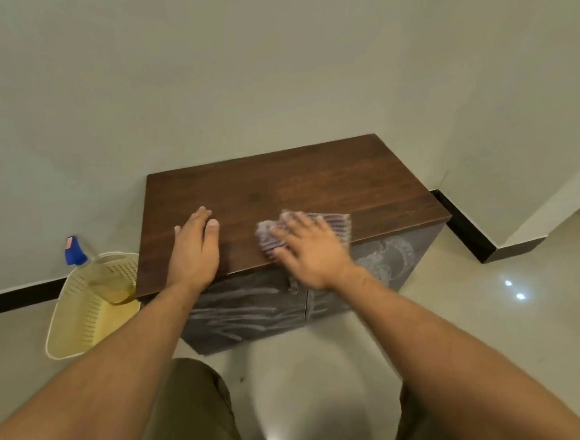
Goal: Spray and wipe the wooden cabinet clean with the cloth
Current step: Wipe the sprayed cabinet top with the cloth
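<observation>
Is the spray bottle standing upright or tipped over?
Tipped. The spray bottle leans in the yellow basket left of the cabinet, its blue nozzle poking up over the rim toward the wall.

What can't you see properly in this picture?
Head view:
- Cloth: middle hidden under the right hand.
- Spray bottle: base sunk in the basket.
- Cabinet doors: partly behind both arms, pattern blurred.
- Cabinet top under the left hand.

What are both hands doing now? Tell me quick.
Left hand: open, flat on the cabinet top.
Right hand: open, pressing the cloth.
</observation>
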